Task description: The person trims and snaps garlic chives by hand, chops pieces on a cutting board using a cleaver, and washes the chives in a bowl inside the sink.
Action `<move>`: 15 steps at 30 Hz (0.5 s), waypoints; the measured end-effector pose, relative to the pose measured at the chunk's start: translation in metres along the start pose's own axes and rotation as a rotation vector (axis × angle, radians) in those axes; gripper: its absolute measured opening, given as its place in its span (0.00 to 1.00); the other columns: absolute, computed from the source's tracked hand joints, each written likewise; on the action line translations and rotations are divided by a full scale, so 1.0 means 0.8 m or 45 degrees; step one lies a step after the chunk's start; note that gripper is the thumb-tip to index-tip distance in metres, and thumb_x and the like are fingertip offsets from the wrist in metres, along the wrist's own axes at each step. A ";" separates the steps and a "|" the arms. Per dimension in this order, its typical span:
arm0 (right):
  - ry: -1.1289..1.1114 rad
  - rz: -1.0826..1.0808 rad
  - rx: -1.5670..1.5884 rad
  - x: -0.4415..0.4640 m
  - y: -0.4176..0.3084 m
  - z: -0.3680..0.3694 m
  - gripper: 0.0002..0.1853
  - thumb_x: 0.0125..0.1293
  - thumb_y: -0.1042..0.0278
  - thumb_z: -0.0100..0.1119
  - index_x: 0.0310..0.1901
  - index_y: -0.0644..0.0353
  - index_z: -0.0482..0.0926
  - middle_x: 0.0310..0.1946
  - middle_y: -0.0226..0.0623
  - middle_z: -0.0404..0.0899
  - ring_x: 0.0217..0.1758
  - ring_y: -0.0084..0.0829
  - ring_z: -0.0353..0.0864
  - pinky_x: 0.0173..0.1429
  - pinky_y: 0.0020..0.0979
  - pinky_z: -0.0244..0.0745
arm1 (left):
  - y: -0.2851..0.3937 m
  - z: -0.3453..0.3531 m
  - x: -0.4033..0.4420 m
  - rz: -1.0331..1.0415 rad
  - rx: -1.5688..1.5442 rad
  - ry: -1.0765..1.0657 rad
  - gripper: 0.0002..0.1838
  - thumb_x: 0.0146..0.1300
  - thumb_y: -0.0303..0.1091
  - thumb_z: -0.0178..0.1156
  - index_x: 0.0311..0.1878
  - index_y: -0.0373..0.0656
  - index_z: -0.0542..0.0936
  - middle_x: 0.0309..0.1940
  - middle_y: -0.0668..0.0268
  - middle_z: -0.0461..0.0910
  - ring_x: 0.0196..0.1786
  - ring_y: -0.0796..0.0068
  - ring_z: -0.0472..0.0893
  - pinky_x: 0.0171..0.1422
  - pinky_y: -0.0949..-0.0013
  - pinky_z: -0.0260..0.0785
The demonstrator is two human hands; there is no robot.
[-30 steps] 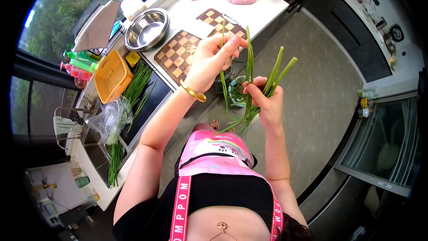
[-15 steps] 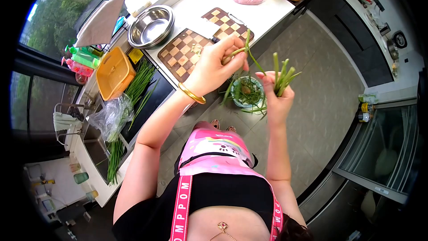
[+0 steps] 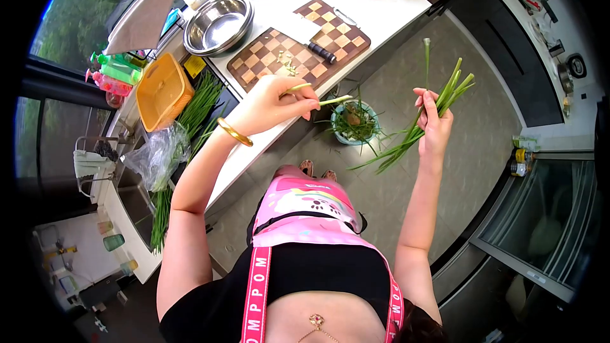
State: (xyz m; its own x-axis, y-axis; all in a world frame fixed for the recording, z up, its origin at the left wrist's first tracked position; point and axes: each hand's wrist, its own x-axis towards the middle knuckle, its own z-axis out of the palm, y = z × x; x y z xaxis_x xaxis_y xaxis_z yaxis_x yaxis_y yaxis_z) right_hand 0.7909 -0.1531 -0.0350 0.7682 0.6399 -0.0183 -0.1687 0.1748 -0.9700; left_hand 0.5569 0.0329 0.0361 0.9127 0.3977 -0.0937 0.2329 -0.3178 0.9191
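My right hand (image 3: 434, 128) is closed around a bunch of long green stalks (image 3: 452, 89) that look like garlic chives. Their thicker ends point up and right, and the thin leaves trail to the lower left. One stalk (image 3: 427, 57) stands apart from the others. Over the counter's edge, my left hand (image 3: 270, 105) pinches pale green stalk pieces (image 3: 337, 100) between thumb and fingers. A light blue bin (image 3: 349, 141) with green trimmings in it is on the floor, below and between my hands.
A checkered cutting board (image 3: 254, 57) carries chopped pale bits and a cleaver (image 3: 323, 53). Steel bowls (image 3: 219, 47) stand behind it. More green stalks (image 3: 197, 105) lie by a yellow basket (image 3: 155, 89) and a plastic bag (image 3: 155, 159) at the sink.
My hands have moved apart: the left went left and down with the stalk pieces, the right moved right with the bunch. The cleaver's handle has come into view.
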 end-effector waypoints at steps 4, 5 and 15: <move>0.018 0.087 -0.152 0.018 0.047 -0.001 0.11 0.64 0.67 0.56 0.43 0.64 0.80 0.17 0.15 0.63 0.15 0.08 0.52 0.18 0.16 0.43 | -0.021 -0.012 -0.013 -0.059 0.090 0.092 0.06 0.60 0.28 0.58 0.37 0.35 0.78 0.26 0.74 0.75 0.22 0.91 0.63 0.27 0.82 0.55; 0.012 0.096 -0.267 0.023 0.064 -0.004 0.11 0.64 0.66 0.57 0.43 0.63 0.80 0.16 0.13 0.61 0.15 0.08 0.52 0.19 0.16 0.43 | -0.031 -0.011 -0.013 0.027 0.040 0.161 0.06 0.61 0.28 0.58 0.36 0.35 0.78 0.28 0.74 0.74 0.23 0.92 0.61 0.27 0.82 0.53; 0.012 0.003 -1.031 0.074 0.201 -0.032 0.10 0.58 0.66 0.61 0.38 0.61 0.82 0.25 0.34 0.81 0.28 0.20 0.78 0.35 0.26 0.72 | -0.049 0.011 -0.004 0.001 -0.675 0.311 0.09 0.63 0.29 0.57 0.41 0.33 0.75 0.36 0.63 0.80 0.42 0.79 0.79 0.49 0.77 0.69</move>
State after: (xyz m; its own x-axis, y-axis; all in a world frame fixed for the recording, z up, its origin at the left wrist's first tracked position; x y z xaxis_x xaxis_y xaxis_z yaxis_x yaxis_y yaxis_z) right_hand 0.8251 -0.1063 -0.1987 0.7742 0.6326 -0.0190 0.3264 -0.4248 -0.8444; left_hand 0.5481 0.0369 -0.0029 0.7941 0.6049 -0.0602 -0.0250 0.1314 0.9910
